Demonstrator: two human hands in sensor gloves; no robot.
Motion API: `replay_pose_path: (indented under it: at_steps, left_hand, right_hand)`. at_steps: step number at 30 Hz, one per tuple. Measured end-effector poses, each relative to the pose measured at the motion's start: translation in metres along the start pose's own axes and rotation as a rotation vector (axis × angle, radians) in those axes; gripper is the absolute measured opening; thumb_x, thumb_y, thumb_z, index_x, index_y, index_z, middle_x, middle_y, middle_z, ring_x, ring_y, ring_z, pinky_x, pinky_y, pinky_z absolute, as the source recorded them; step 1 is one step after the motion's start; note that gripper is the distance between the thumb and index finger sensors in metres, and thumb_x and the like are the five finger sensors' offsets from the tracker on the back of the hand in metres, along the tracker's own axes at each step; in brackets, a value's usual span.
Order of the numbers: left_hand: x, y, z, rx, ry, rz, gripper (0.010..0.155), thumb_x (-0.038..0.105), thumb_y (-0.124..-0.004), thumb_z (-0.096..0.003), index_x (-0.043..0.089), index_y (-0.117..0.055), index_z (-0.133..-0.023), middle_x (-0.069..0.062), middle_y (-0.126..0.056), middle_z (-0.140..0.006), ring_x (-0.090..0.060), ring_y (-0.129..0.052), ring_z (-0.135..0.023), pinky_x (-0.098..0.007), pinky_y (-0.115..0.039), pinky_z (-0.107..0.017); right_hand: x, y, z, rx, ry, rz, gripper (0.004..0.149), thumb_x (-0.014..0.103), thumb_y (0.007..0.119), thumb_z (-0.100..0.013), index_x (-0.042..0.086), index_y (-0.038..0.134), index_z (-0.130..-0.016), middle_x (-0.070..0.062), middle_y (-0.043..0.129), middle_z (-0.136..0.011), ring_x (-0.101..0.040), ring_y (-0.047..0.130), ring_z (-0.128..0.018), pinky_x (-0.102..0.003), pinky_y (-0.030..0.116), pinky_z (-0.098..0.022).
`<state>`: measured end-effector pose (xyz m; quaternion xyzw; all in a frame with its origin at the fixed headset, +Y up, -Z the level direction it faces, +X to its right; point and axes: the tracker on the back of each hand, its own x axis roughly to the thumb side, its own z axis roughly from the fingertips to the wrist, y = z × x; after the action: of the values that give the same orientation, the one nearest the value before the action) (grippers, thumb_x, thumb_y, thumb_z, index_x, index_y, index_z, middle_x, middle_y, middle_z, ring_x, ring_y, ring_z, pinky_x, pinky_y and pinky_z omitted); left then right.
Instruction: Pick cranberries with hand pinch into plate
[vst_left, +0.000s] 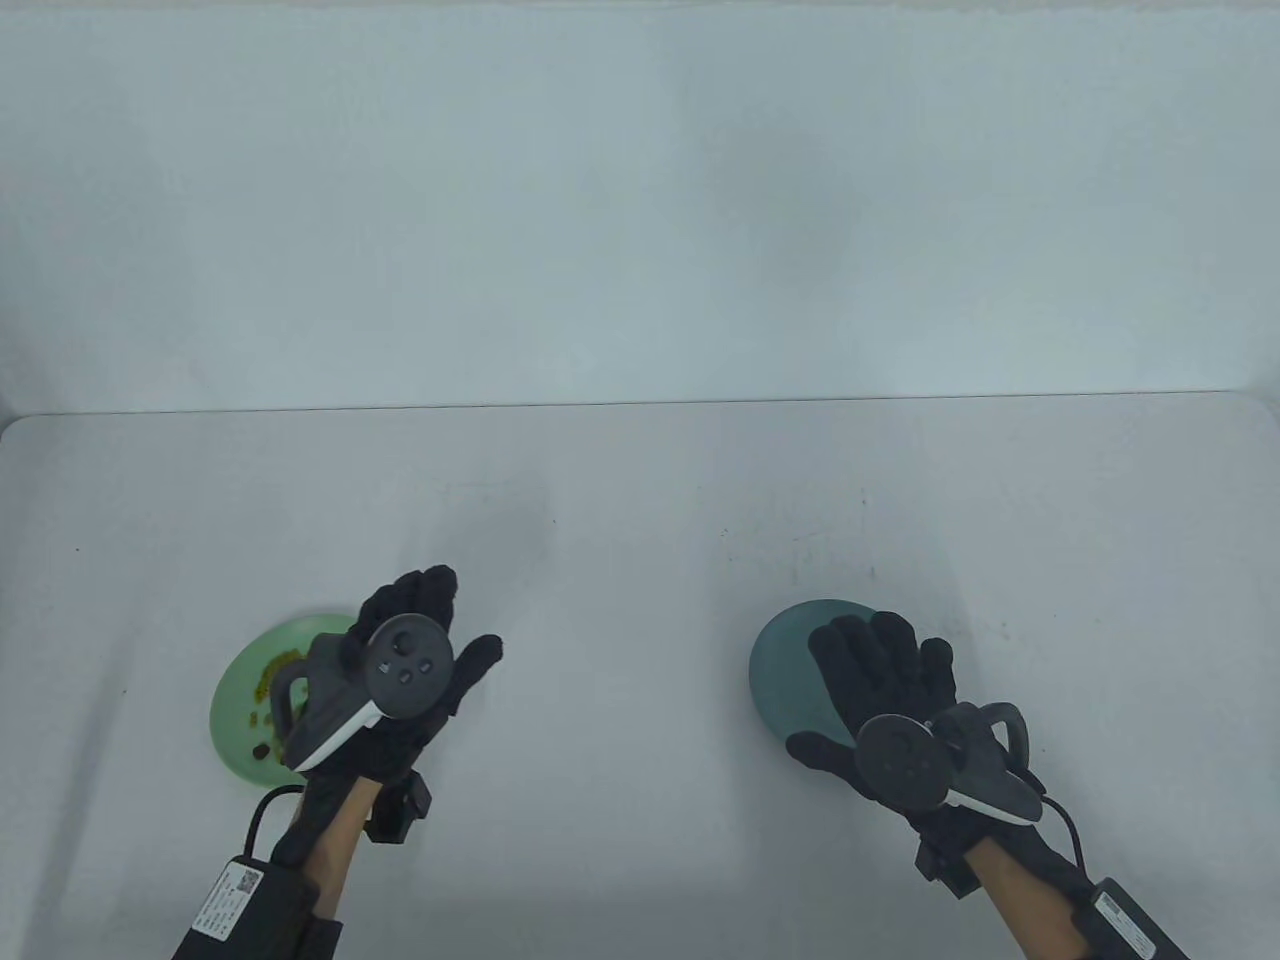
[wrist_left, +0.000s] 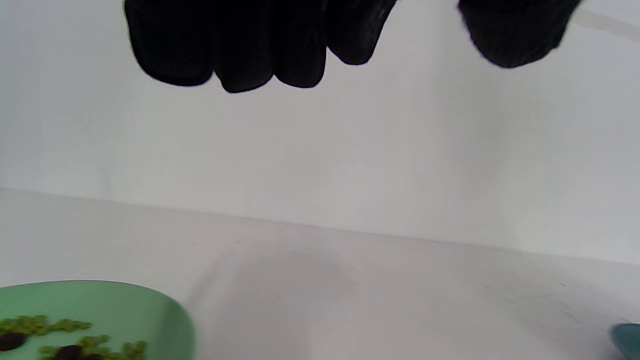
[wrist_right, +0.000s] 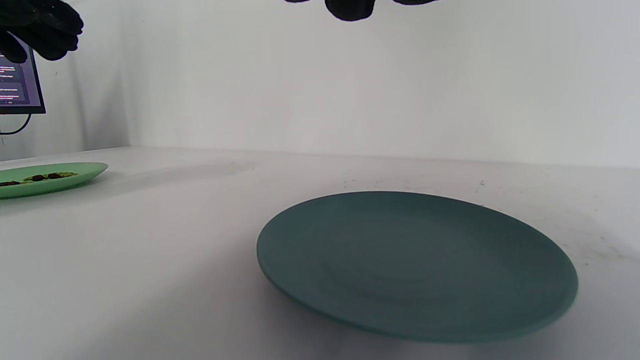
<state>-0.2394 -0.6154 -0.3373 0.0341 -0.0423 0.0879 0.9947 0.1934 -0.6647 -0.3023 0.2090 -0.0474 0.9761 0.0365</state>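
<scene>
Both hands hover spread and hold nothing: the left hand (vst_left: 420, 655) just right of the pale green round plate (vst_left: 240, 690) carrying dark cranberries (vst_left: 260, 748), the right hand (vst_left: 880, 680) over the bare teal round plate (vst_left: 790, 660). The left is nearer the berries.

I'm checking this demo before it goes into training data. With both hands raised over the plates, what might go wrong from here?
The dark cranberries lie mixed among green bits on the light green plate, so a pinch by the left hand could lift the wrong piece. The teal plate sits well apart, so a small berry might slip from the grip while crossing. The right hand hovers over that plate and may block the drop.
</scene>
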Motion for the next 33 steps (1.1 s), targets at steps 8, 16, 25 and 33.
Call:
replay_pose_path:
  at_steps: [8, 16, 25, 33]
  left_hand:
    - [-0.086, -0.005, -0.003, 0.009, 0.311, -0.004, 0.073, 0.053, -0.07, -0.0562, 0.012, -0.051, -0.113, -0.018, -0.063, -0.111, -0.043, -0.078, -0.095, -0.054, -0.075, -0.065]
    - [-0.157, -0.033, -0.001, -0.071, 0.579, 0.014, 0.069, 0.05, -0.072, -0.056, 0.014, -0.052, -0.112, -0.014, -0.067, -0.108, -0.035, -0.085, -0.089, -0.048, -0.08, -0.061]
    - [-0.193, -0.068, 0.001, -0.147, 0.776, 0.094, 0.067, 0.047, -0.073, -0.0561, 0.014, -0.055, -0.111, -0.012, -0.07, -0.105, -0.033, -0.088, -0.084, -0.046, -0.082, -0.058]
    - [-0.204, -0.094, 0.001, -0.206, 0.876, 0.096, 0.064, 0.043, -0.074, -0.0565, 0.012, -0.058, -0.11, -0.011, -0.073, -0.101, -0.031, -0.089, -0.081, -0.045, -0.082, -0.056]
  right_hand:
    - [0.0, 0.001, 0.0, 0.005, 0.002, 0.004, 0.093, 0.072, 0.046, -0.05, 0.013, 0.03, -0.12, -0.019, 0.037, -0.125, -0.055, 0.038, -0.112, -0.075, 0.036, -0.073]
    - [0.0, 0.002, 0.0, 0.024, 0.007, 0.009, 0.093, 0.072, 0.046, -0.05, 0.012, 0.031, -0.12, -0.019, 0.038, -0.125, -0.055, 0.039, -0.112, -0.075, 0.037, -0.073]
    - [0.0, 0.004, 0.0, 0.042, 0.017, 0.015, 0.093, 0.072, 0.046, -0.05, 0.012, 0.031, -0.12, -0.019, 0.038, -0.125, -0.056, 0.039, -0.112, -0.075, 0.037, -0.073]
    - [-0.001, 0.005, -0.001, 0.055, 0.023, 0.013, 0.092, 0.072, 0.046, -0.051, 0.012, 0.031, -0.12, -0.019, 0.038, -0.125, -0.055, 0.039, -0.112, -0.075, 0.037, -0.073]
